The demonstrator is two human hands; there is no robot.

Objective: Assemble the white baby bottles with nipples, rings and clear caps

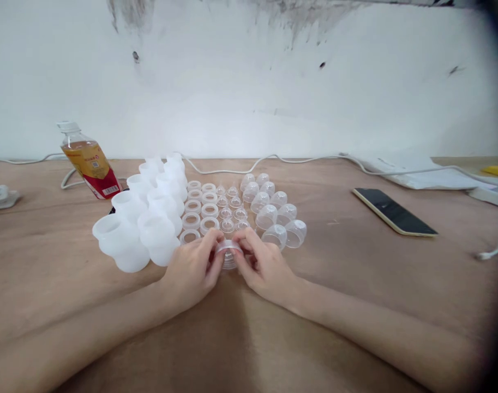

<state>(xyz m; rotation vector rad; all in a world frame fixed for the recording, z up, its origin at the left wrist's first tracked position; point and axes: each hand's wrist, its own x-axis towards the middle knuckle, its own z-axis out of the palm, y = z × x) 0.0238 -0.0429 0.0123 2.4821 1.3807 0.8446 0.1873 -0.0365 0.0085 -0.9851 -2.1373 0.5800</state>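
Between both hands is a translucent bottle collar ring [229, 245], pinched at its left edge by my left hand [195, 265] and at its right edge by my right hand [267, 267]. Directly below the ring shows a clear ridged piece [229, 262], probably a bottle nipple; whether it is joined to the ring I cannot tell. Just beyond my fingers stand rows of clear nipples [227, 225]. To their left lie more collar rings [190, 221]. Clear domed caps [274, 236] stand beyond my right hand, and frosted white bottles [128, 240] fill the area beyond my left.
A tilted-looking drink bottle [91, 161] stands at the back left, near a white plug-like item [1, 196]. A phone [394, 212] lies at the right. A white cable [252, 166] runs along the wall, past a white packet [420, 172] on the wooden table [334, 262].
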